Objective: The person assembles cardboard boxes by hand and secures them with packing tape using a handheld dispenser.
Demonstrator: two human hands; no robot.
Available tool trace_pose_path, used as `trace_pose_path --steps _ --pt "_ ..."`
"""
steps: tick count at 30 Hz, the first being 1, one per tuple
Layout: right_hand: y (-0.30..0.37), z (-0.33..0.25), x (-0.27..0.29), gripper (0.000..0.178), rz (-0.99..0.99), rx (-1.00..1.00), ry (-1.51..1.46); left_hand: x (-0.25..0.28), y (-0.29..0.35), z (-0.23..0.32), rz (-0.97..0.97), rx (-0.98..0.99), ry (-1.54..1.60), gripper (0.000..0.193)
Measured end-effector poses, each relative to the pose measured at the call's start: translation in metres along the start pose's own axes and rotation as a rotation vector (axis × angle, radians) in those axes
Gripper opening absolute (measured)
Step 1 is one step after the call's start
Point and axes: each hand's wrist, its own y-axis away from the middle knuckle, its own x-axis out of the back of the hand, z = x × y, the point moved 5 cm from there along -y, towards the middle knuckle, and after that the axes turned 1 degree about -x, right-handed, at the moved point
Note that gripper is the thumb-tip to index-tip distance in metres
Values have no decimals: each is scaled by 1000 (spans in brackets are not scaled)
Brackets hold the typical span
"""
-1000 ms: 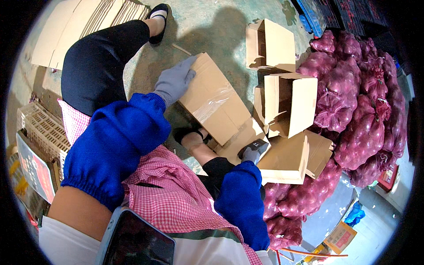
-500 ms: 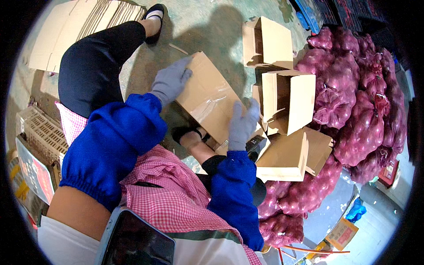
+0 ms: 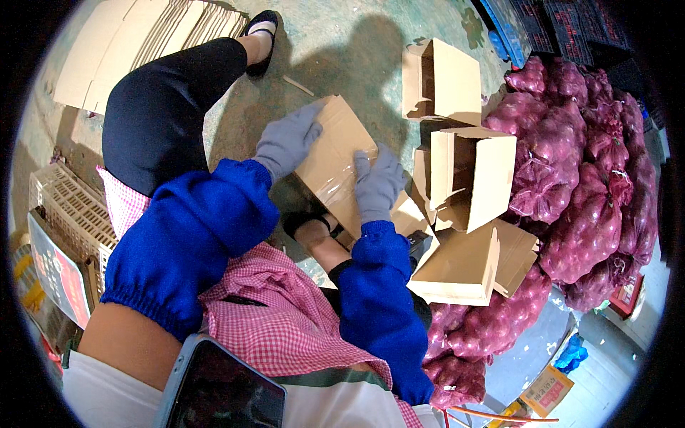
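Pressing two gloved hands (image 3: 332, 164) on one cardboard box (image 3: 335, 153), three boxes (image 3: 464, 178) beside

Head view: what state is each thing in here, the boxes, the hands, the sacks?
Left hand: gloved, resting on the cardboard box's upper edge.
Right hand: gloved, pressed flat on the same box.
Cardboard box: closed on its taped face, tilted, held by both hands.
Finished boxes: open, empty, tipped on their sides.
Flat cardboard stack: unfolded, lying on the floor.
Mesh sacks: full, piled together.
Phone: screen dark.
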Motion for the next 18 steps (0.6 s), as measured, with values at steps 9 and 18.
trace_pose_path --steps 9,18 --pt "-17 15 -4 41 -58 -105 31 -1 1 -3 -32 45 -2 44" --pt "29 8 4 80 33 22 59 -4 3 3 30 -157 7 45"
